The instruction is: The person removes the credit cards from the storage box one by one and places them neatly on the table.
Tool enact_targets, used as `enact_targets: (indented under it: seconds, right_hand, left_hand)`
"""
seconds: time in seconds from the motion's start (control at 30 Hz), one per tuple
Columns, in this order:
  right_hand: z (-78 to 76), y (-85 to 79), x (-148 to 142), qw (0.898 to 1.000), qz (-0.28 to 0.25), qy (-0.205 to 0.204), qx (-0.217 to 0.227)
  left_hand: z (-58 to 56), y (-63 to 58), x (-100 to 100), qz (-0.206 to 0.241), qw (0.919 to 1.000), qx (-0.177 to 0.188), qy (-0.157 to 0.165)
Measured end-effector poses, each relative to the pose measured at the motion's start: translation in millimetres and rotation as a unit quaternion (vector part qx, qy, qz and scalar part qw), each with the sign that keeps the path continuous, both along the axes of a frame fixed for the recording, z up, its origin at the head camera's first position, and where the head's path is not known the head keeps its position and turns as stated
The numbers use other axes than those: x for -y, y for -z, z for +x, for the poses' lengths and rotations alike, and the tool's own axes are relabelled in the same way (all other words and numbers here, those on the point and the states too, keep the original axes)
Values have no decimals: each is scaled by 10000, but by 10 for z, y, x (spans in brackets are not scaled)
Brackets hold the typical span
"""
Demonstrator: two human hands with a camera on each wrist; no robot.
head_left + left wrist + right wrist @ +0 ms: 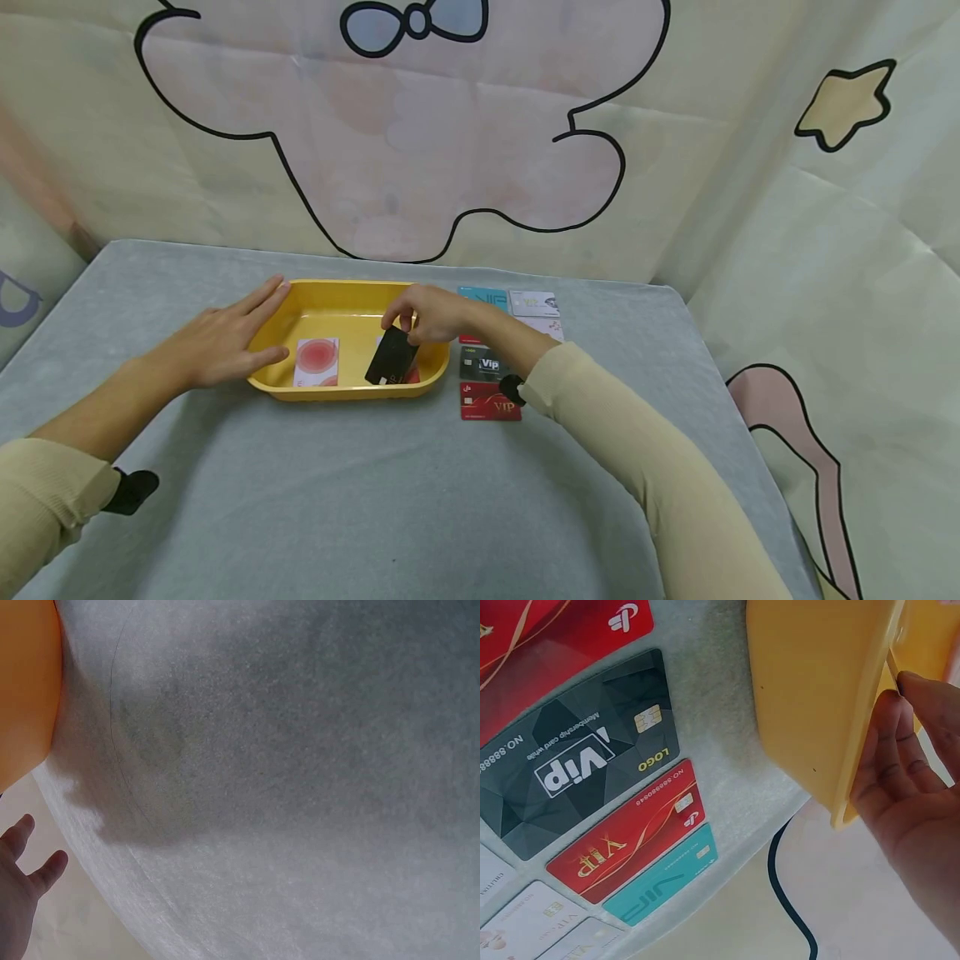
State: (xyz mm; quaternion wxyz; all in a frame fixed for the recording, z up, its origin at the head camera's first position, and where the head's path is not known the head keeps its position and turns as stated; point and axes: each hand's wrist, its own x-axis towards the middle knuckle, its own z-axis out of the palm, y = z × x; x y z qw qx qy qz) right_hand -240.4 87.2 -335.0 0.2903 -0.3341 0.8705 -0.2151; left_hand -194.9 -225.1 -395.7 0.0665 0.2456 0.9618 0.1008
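Note:
A yellow tray (352, 394) stands on the grey cloth. My left hand (213, 346) is at its left end, fingers spread and straight, thumb by the near left rim. Above the tray's right part, my right hand (435, 314) pinches a black card (392, 357) by its upper edge; the card hangs tilted. Partly behind it shows a bit of a red card (412, 376). A white card with a pink round pattern (316, 358) lies in the tray's left part. In the right wrist view the pinched card is mostly hidden by the tray wall (817, 690).
Right of the tray lie several cards: a red VIP card (489, 403), a black Vip card (480, 364), a teal card (483, 297) and white cards (534, 303). My right forearm covers some of them. A printed curtain (510, 150) hangs behind the table.

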Motion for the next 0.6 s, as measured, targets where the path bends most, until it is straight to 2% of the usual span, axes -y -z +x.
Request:
enact_targets:
  seconds: [0.2,0.6]
  right_hand:
    - [52,-24,-38,9999,-40,18,117]
    - [276,-81,-155,9991,-396,78,150]
  left_hand:
    - [6,-3,12,40,10000,-45,42]
    - [8,2,20,94,9999,-102,35]
